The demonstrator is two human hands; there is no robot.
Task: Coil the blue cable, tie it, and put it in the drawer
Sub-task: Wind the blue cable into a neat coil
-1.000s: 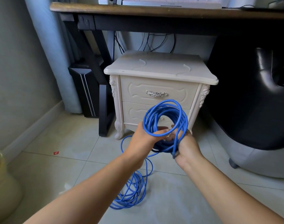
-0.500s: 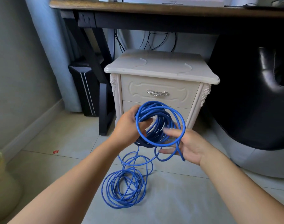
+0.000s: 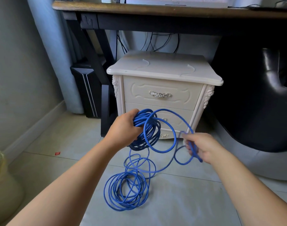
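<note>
**While part of the blue cable lies loose on the floor, both hands hold the rest**

Where it has been gathered, the blue cable (image 3: 148,128) forms a tight bundle of loops held in the air in front of the nightstand's lower drawer (image 3: 173,114). The left hand (image 3: 123,129) grips this bundle, its fingers (image 3: 134,112) clamped round the stacked turns. From the bundle one wide loop arcs to the right and runs into the right hand (image 3: 204,148). That hand's fingers are curled round a single strand, though the hand is blurred and the exact grip is hard to read. A short end of cable sticks out below it. More cable drops from the bundle to the tiled floor (image 3: 61,141), where it lies in a loose, untidy ring of several turns near the middle, between the two forearms.

Both drawers of the cream nightstand (image 3: 164,70) are closed. The top drawer (image 3: 155,86) carries an ornate metal handle (image 3: 160,94). The nightstand stands under a dark wooden desk (image 3: 155,11), with black wires (image 3: 155,41) hanging behind it. To its left are a black computer tower (image 3: 86,88) and a pale blue curtain (image 3: 58,54). To its right is a black chair (image 3: 253,95). A small red scrap (image 3: 57,153) lies on the floor toward the left wall. A bin with a yellowish liner (image 3: 2,185) sits at the left edge of the view.
</note>
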